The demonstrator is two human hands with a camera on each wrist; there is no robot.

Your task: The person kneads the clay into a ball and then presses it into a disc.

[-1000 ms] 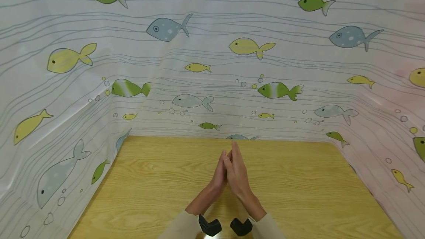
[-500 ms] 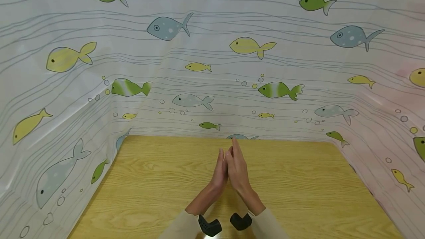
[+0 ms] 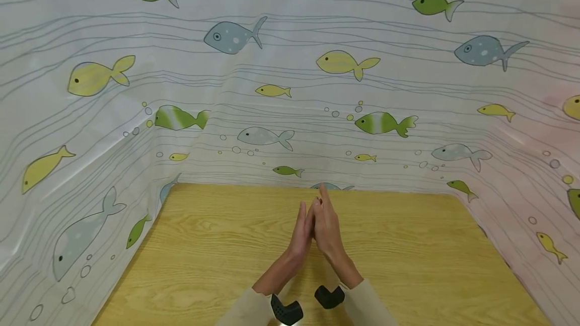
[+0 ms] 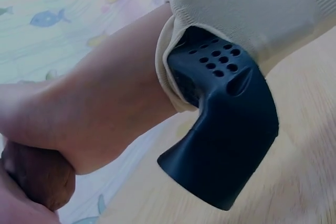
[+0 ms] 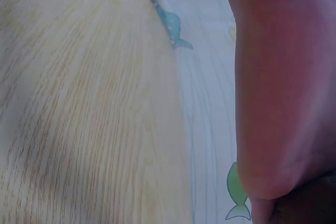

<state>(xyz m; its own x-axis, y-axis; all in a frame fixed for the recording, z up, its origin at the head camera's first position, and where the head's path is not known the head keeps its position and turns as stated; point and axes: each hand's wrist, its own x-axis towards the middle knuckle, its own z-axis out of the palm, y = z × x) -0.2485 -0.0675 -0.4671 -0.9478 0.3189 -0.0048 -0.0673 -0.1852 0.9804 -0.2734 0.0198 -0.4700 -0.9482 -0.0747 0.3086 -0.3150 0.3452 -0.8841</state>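
In the head view my left hand (image 3: 301, 238) and right hand (image 3: 328, 228) stand palm to palm over the wooden table, fingers straight and pointing away from me. The right fingertips reach farther than the left ones. A dark brown, rounded lump (image 4: 44, 178) with a smooth, slightly creased surface is pressed between the palms in the left wrist view; its material cannot be told. The right wrist view shows just part of this lump at the lower right, below a large blurred hand. Most of the lump is hidden by the hands.
The light wooden table (image 3: 195, 255) spreads under both hands. White sheeting (image 3: 308, 114) printed with fish and wavy lines encloses its back and sides. A black angled camera mount (image 3: 286, 310) sits at the left cuff, another mount (image 3: 329, 297) at the right.
My right hand has slid slightly forward against the left, its fingertips now higher in the head view. The left hand has barely shifted, and the palms stay together.
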